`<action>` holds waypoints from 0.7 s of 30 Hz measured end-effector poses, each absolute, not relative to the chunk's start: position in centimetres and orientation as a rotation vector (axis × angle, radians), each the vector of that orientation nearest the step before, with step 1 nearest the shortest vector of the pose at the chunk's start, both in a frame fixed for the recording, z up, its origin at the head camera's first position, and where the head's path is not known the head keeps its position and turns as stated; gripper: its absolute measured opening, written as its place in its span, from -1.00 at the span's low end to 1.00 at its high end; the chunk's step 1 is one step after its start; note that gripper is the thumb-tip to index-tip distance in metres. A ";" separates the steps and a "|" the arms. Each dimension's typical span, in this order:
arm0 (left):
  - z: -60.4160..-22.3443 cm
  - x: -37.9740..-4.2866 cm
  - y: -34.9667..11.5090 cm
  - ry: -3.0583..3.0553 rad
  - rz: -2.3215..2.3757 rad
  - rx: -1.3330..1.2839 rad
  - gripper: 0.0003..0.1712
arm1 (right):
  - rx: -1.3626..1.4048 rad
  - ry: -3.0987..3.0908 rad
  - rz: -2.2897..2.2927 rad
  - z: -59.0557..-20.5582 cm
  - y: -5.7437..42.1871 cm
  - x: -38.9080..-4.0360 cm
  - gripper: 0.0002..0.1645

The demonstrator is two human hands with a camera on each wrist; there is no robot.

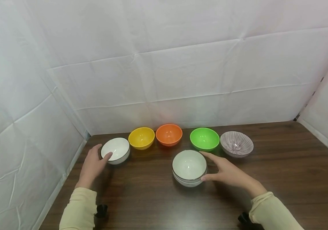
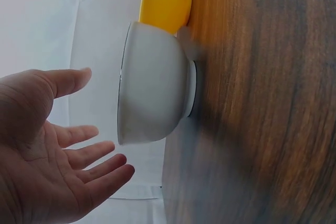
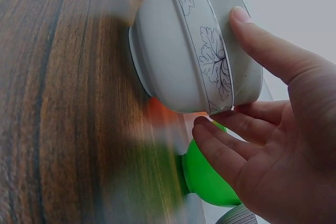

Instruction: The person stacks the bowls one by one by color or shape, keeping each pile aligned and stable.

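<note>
In the head view a white bowl [image 1: 118, 153] stands at the left of the table. My left hand [image 2: 58, 145] is beside that bowl, fingers spread; a gap shows between them in the left wrist view. Near the middle, a stack of nested white bowls [image 1: 188, 182] has dark rim lines, and the right wrist view shows a leaf pattern on the band of the lower bowl [image 3: 210, 61]. My right hand [image 1: 225, 171] is at the stack's right side, thumb at the upper bowl [image 3: 247, 74] and extended fingers on its far side, partly hidden.
Behind stand a yellow bowl [image 1: 141, 138], an orange bowl [image 1: 168, 134], a green bowl [image 1: 204, 139] and a purple-grey striped bowl [image 1: 237, 144]. White sheeting [image 1: 164, 73] rises at the back and sides of the dark wooden table [image 1: 149, 195].
</note>
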State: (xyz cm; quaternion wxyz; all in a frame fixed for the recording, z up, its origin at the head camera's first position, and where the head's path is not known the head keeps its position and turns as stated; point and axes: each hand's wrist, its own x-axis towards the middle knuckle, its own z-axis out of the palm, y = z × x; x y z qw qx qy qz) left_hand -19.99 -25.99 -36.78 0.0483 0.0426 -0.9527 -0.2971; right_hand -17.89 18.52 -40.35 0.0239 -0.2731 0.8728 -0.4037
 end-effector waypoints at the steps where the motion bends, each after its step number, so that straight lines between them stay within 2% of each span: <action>1: -36.9 -20.0 -26.0 -2.908 -0.919 0.140 -0.19 | -0.841 2.695 -1.259 -40.4 18.5 -17.9 0.13; 12: -37.5 -20.2 -26.2 -2.896 -1.109 0.242 -0.10 | -0.848 2.659 -1.305 -40.4 18.6 -17.9 0.12; 21: -37.8 -20.6 -26.5 -2.887 -1.257 0.278 -0.11 | -0.853 2.682 -1.284 -40.5 18.6 -17.9 0.12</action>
